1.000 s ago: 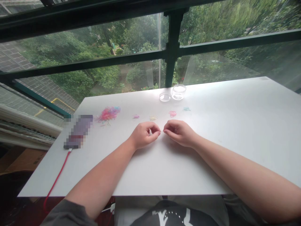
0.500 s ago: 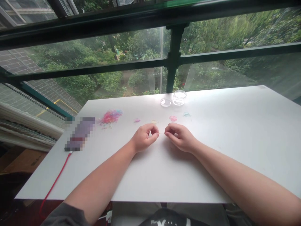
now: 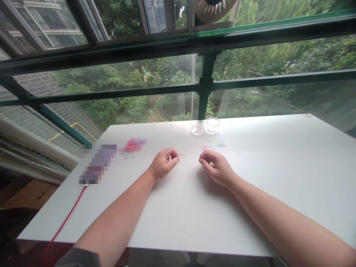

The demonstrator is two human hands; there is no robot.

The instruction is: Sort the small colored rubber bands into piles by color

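Over the middle of the white table [image 3: 167, 218], my left hand [image 3: 164, 163] and my right hand [image 3: 216, 167] face each other, both pinched closed. A very thin, pale rubber band [image 3: 193, 160] runs leftward from my right fingertips towards the left ones; its left end is too faint to follow. Just beyond the hands lie small groups of bands: yellow [image 3: 182, 152], pink [image 3: 205, 148] and teal [image 3: 221, 144]. A purple group [image 3: 162, 148] is mostly hidden behind my left hand. Farther left is a loose heap of mixed coloured bands [image 3: 135, 144].
At the far edge stand a clear round jar [image 3: 213, 126] and its clear lid [image 3: 197, 130]. A blurred-out phone-like object [image 3: 99, 163] with a red cable [image 3: 68, 217] lies on the left. Behind the table is a window with a dark green frame [image 3: 205, 89].
My hands have moved apart, the left one leftward and the right one slightly rightward, with the thin strand showing longer. The view has tilted up a little.
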